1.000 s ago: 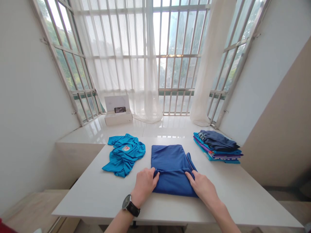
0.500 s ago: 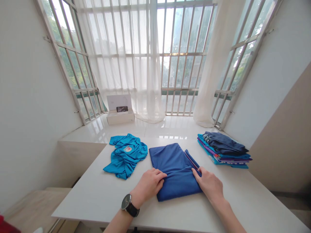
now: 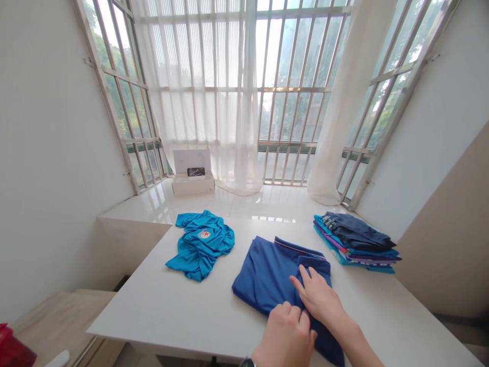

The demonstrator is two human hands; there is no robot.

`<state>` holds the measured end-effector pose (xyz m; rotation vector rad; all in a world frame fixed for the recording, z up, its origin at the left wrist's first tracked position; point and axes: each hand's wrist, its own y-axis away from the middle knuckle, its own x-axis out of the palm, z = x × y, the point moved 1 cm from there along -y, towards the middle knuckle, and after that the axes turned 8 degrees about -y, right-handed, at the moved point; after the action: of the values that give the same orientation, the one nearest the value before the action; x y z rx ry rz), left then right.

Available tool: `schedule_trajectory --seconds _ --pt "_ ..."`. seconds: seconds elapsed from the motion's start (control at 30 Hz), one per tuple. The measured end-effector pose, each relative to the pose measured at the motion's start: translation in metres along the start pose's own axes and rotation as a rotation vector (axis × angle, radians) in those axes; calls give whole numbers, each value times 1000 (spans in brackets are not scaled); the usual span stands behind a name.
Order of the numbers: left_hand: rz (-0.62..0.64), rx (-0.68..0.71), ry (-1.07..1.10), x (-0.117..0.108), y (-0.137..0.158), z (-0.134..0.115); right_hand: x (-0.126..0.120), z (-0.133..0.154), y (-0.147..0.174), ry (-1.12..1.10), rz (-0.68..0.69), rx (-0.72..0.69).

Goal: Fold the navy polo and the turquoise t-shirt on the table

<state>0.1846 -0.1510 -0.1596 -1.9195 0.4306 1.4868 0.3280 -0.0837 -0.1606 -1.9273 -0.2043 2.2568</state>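
A folded dark blue shirt (image 3: 269, 270) lies turned at an angle on the white table (image 3: 183, 311), near its front edge. My left hand (image 3: 286, 337) grips the shirt's near edge with the fingers curled over the cloth. My right hand (image 3: 319, 300) rests on top of the shirt with the fingers spread flat and pinches the fabric beside the left hand. A crumpled light blue shirt (image 3: 202, 244) with a small badge lies to the left, apart from both hands.
A stack of folded clothes (image 3: 355, 239) sits at the table's right rear. A white box with a phone on it (image 3: 193, 178) stands on the glossy window ledge. Sheer curtains hang before barred windows. Something red (image 3: 11, 346) shows at the lower left.
The dark blue shirt has been rotated and shifted right and nearer to me. Both hands moved to its near right corner, my left hand crossing from the left side.
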Motion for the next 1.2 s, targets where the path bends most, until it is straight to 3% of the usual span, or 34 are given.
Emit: schedule_trajectory --seconds 0.1,0.17,0.23,0.3,0.4,0.53,0.67,0.73,0.8,0.9,1.03,1.1,1.2 --pt "7 99 53 13 0 -9 21 -2 6 19 -23 12" --pt "16 150 131 3 3 2 27 -2 7 -1 3 24" --pt "-34 119 216 -20 10 26 27 -2 7 -23 28 20" --pt "-113 -4 225 -46 21 57 23 -2 5 -41 60 -4" --pt "-83 -79 127 -66 40 95 14 -3 -6 -97 136 -96" --pt "-66 0 17 -41 57 101 0 -4 -39 -188 224 -361" --pt "-145 105 -109 1 55 67 -10 11 -71 -166 236 -713" --pt "-141 209 -146 7 50 48 -9 24 -76 -102 221 -780" --pt "-92 331 -130 -4 43 37 -5 37 -72 -50 190 -740" --pt "-12 402 3 -46 27 42 5 44 -54 -60 128 -563" --pt "-72 168 1 -93 -19 86 12 33 -31 -78 31 -332" --pt "-48 108 -84 -90 -44 111 13 27 -25 -76 33 -254" --pt "99 114 -200 -59 -64 142 14 21 -23 -103 94 -200"
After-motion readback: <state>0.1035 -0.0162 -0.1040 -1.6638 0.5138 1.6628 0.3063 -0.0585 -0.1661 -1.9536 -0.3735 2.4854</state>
